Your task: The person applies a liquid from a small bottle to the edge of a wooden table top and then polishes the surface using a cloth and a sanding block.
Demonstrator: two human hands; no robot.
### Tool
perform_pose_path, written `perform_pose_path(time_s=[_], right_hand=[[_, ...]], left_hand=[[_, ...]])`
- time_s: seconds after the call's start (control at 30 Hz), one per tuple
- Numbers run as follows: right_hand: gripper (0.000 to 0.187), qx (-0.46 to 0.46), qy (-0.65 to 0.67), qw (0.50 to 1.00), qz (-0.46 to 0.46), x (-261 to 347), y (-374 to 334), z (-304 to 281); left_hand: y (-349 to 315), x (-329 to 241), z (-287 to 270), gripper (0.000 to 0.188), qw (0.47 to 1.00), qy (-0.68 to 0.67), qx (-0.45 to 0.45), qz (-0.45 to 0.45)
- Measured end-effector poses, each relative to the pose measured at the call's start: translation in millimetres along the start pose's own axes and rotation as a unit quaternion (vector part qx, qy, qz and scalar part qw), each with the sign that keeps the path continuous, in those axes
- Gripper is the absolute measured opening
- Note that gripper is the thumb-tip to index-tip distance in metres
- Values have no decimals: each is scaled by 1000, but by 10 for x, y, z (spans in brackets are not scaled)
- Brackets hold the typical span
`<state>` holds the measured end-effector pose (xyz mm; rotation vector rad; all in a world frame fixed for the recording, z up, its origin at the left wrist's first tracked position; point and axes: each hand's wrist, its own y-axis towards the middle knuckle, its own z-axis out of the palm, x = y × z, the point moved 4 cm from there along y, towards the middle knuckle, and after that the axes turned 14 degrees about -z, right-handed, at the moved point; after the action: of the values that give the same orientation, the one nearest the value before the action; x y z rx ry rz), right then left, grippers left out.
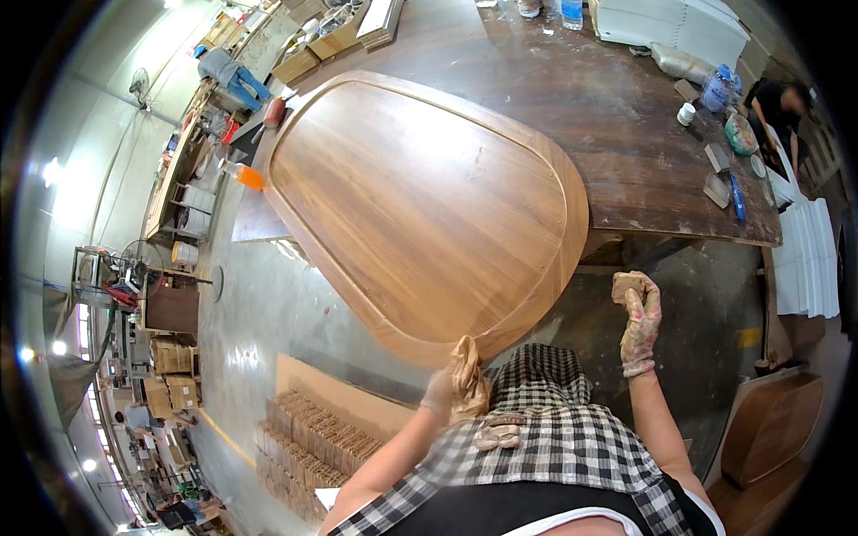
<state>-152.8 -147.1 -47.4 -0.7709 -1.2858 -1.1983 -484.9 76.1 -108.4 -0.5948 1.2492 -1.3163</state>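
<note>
A large wooden tabletop (pixel 420 205) with rounded corners and a raised rim lies on the workbench. Its near end juts out over the bench edge toward me. My gloved left hand (pixel 440 393) is closed on a crumpled tan rag (pixel 470 371), right at the tabletop's near rim. Off to the right, away from the wood, my right hand (pixel 640 332) wears a stained patterned glove. Its fingers pinch a small brownish block (pixel 626 285), perhaps a sanding block. A checked apron covers my front.
The dark workbench (pixel 626 170) carries an orange bottle (pixel 241 174) at left, and a blue-capped jug (pixel 718 87), small blocks and a blue tool (pixel 737 198) at right. Stacked wooden pieces (pixel 313 438) stand on the floor at lower left. Another person (pixel 779 112) bends at far right.
</note>
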Motion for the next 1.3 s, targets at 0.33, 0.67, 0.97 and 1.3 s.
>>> perform_pose_path(time_s=[0.33, 0.67, 0.97, 1.3], right_hand=[[32, -17, -21, 999, -34, 69, 203, -69], [38, -49, -27, 997, -61, 102, 632, -200], [44, 5, -111, 992, -64, 53, 1453, 159], [46, 261, -190, 936, -141, -363, 3358, 990]], left_hand=[[444, -676, -717, 44, 906, -378, 188, 26], [738, -243, -200, 40, 944, -208, 248, -62], [711, -1312, -634, 44, 941, 292, 134, 104], [464, -1216, -739, 38, 990, -102, -13, -96]])
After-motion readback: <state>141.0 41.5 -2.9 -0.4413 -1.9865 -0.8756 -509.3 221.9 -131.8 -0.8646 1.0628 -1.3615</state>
